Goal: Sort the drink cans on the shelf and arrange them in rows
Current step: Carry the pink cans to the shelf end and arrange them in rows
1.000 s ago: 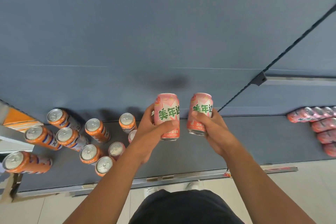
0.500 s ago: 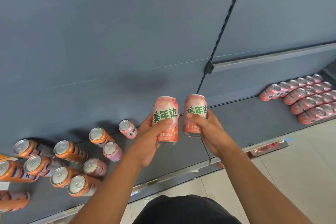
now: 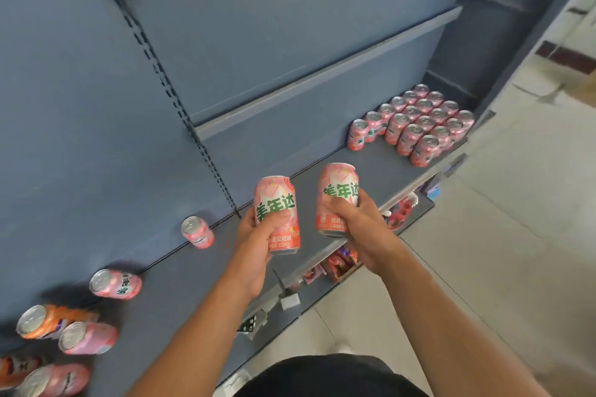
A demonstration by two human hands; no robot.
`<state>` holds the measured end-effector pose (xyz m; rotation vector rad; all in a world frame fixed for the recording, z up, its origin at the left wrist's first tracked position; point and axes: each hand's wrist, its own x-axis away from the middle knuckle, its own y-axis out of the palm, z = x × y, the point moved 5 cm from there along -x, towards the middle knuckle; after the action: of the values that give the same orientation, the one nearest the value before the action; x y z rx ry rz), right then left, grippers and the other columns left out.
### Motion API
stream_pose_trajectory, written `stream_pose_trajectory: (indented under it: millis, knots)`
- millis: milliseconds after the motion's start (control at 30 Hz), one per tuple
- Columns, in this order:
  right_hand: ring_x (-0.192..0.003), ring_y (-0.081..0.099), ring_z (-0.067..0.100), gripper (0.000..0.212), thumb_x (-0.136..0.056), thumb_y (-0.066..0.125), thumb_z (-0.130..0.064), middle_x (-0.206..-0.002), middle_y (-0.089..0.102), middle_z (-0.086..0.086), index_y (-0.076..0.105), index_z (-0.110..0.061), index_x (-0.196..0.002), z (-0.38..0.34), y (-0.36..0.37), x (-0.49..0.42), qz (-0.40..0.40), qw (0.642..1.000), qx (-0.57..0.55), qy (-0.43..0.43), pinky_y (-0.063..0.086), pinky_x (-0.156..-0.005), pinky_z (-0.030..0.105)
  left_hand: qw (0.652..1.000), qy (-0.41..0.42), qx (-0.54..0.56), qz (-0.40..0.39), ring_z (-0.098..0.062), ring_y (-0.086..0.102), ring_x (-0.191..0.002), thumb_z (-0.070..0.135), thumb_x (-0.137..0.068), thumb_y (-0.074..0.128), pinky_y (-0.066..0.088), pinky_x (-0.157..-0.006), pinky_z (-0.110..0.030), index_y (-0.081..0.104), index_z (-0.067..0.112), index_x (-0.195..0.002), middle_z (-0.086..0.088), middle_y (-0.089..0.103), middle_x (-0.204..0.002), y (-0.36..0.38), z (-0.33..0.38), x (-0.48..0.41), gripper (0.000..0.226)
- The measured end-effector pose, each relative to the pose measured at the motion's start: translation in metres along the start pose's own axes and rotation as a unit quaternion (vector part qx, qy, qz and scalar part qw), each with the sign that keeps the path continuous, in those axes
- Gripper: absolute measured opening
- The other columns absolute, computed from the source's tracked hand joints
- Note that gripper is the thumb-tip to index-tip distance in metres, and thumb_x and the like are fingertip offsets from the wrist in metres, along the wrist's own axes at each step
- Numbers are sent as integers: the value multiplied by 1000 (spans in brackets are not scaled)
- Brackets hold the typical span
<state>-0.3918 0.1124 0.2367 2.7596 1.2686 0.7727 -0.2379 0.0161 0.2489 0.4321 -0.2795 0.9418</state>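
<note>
My left hand point(image 3: 254, 248) grips a pink can with green lettering point(image 3: 278, 203), upright above the grey shelf point(image 3: 380, 167). Beside it my right hand point(image 3: 361, 229) grips a second pink can point(image 3: 337, 190) of the same kind. Both cans hang in the air over the shelf's front part. At the far right of the shelf stand several pink cans in neat rows point(image 3: 416, 122). To the left, loose pink cans point(image 3: 197, 232) point(image 3: 114, 284) and an orange can point(image 3: 45, 321) stand scattered.
The blue back panel point(image 3: 96, 106) rises behind the shelf, with a slotted upright point(image 3: 180, 106) and an upper shelf edge point(image 3: 322, 74). Below the shelf's front lip, packaged goods point(image 3: 342, 261) show on a lower level. Pale floor tiles point(image 3: 500, 251) lie to the right.
The view has swung right along the shelf with both held cans; the rows of pink cans are now nearer and the orange cans have slid off to the lower left.
</note>
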Motion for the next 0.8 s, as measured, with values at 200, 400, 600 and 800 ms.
stream_pose_trajectory:
  millis: [200, 400, 600, 800]
  knots:
    - [-94, 70, 24, 32, -89, 70, -21, -110, 69, 9, 53, -23, -117, -13, -88, 18, 63, 997, -52, -7, 60, -80, 37, 996, -24, -53, -66, -25, 70, -91, 26, -71, 74, 55, -81, -41, 61, 23, -118, -4, 74, -98, 85, -16, -7, 48]
    - [-78, 71, 15, 29, -90, 68, -19, -96, 70, 4, 56, -18, -116, -20, -144, 24, 101, 991, -88, -29, 57, -68, 29, 987, -20, -107, -120, -14, 72, -84, 16, -85, 69, 55, -69, -31, 62, 27, -112, 0, 74, -97, 148, -24, -25, 31]
    - [-88, 73, 26, 59, -73, 76, -32, -110, 71, 16, 54, -13, -125, -33, -195, 10, 147, 984, -93, -39, 59, -74, 36, 978, -38, -120, -165, -12, 72, -77, 12, -86, 66, 56, -59, -24, 62, 25, -111, -2, 74, -94, 208, -29, -55, 28]
    - [-94, 73, 30, 69, -67, 78, -38, -113, 70, 17, 53, -12, -125, -50, -241, -23, 175, 980, -85, -40, 60, -83, 44, 970, -62, -102, -214, -11, 72, -72, 9, -87, 63, 55, -55, -23, 59, 21, -116, 0, 74, -87, 266, -34, -94, 31]
